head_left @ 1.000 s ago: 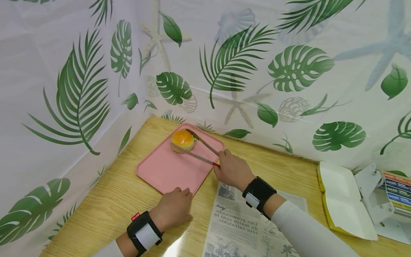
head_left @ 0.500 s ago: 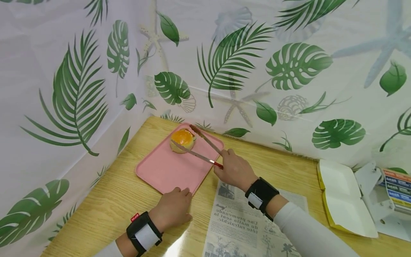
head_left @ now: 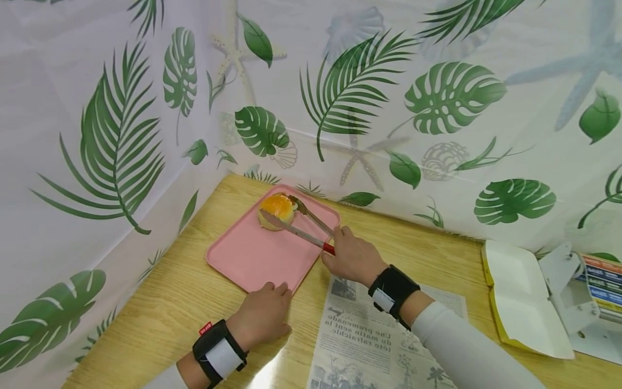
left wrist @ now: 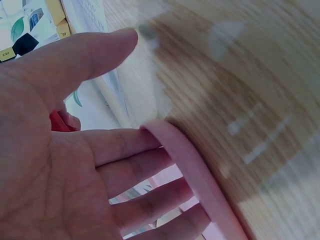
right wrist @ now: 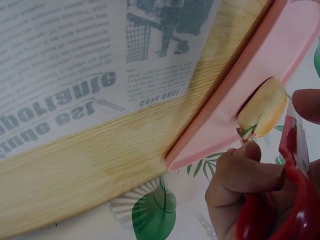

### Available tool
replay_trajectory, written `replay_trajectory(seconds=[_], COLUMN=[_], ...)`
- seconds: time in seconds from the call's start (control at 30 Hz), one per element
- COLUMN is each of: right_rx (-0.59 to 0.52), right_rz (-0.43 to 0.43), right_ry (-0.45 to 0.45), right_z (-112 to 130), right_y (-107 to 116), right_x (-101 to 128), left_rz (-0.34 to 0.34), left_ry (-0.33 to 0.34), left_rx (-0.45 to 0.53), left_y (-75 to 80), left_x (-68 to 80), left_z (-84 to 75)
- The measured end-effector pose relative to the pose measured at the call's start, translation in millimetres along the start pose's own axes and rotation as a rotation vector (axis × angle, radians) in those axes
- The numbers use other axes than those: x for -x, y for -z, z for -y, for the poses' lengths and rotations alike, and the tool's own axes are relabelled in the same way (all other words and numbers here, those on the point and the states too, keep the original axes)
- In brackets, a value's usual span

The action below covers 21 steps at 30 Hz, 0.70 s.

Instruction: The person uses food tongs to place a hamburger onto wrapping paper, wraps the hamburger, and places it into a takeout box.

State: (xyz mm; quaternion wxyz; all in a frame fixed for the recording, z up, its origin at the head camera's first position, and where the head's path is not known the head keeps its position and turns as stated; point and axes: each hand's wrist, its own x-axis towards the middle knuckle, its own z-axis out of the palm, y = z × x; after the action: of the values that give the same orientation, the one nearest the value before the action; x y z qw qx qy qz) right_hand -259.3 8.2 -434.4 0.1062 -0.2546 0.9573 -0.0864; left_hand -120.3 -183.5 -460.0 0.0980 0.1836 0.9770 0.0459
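In the head view my right hand [head_left: 356, 256] grips metal tongs [head_left: 307, 234] with red handles [right wrist: 298, 187]. The tongs' arms straddle a small burger [head_left: 276, 210], one tip across its near side and the other at its far right side. The burger has a glossy orange-yellow top; green and red bits of filling peek out at its side in the right wrist view. It sits toward the back of a pink tray [head_left: 257, 256]. My left hand [head_left: 262, 313] lies at the tray's near edge, its fingers extended over the rim and its thumb apart, as the left wrist view shows.
A printed newspaper-style sheet [head_left: 359, 335] lies on the wooden table [head_left: 160, 319] under my right forearm. At the right stand an open white-and-yellow box [head_left: 527, 308] and a white metal stand with books [head_left: 602, 286]. Leaf-patterned cloth walls [head_left: 291, 81] enclose the back and left.
The tongs spread, their far tip swinging away from the burger, then came back in beside it with a slightly lower grip angle. My left hand has stayed at the tray's edge.
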Motion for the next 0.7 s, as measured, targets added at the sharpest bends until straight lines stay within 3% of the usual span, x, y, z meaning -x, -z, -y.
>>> replay_trajectory(seconds=[0.23,0.7], right_rx=[0.072,0.037], right_rz=[-0.049,-0.076], right_ry=[0.061,0.071], right_z=[-0.8,-5.2], right_y=[-1.3,-8.4], right_x=[3.1,3.6], left_rz=[-0.009,-0.003], left_ry=[-0.011,-0.018], left_rx=[-0.024,-0.017], left_y=[-1.1,1.3], left_x=[0.2,1.9], left_z=[1.0,-0.5])
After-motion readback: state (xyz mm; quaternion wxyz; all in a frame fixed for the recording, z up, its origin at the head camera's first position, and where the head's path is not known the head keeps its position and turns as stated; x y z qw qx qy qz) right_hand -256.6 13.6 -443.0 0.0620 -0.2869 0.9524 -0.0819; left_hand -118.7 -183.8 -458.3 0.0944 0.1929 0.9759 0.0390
